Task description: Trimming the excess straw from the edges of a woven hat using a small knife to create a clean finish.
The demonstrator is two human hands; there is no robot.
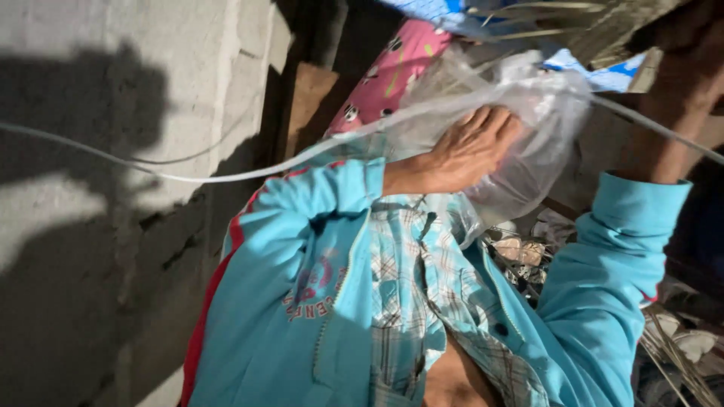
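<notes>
person: someone in a turquoise jacket (302, 301) with a red stripe down the sleeve faces the camera, both arms up. Jacket hangs open over a plaid shirt (403, 301).
own hands: neither the left nor the right hand of the camera wearer shows, so I cannot tell if they are open or closed.
near hand (471, 151): belongs to the jacketed person and sits centre frame. Palm and fingers lie against the plastic bag, fingers curled a little and pressing into the film. Looks like a press or a loose hold. Cannot tell if it is truly clamped.
far hand (690, 71): same person, top right corner, raised higher, in shadow. Wrist bare above the turquoise cuff. Cannot tell what it grips.
plastic bag (528, 128): clear and crumpled, held up in the air above the shirt collar, between the two raised arms. It rests on nothing. Contents not readable.
cord (188, 177): thin and white. Runs from the left edge across the wall, passes the bag, and goes on down to the right edge.
wall (90, 226): grey blocks on the left, with heavy shadows on it.
behind: pink printed cloth (388, 79) just above the bag, blue and white sheet (603, 75) at the top.
lower right: dry stalks and scraps (679, 347), dim.
</notes>
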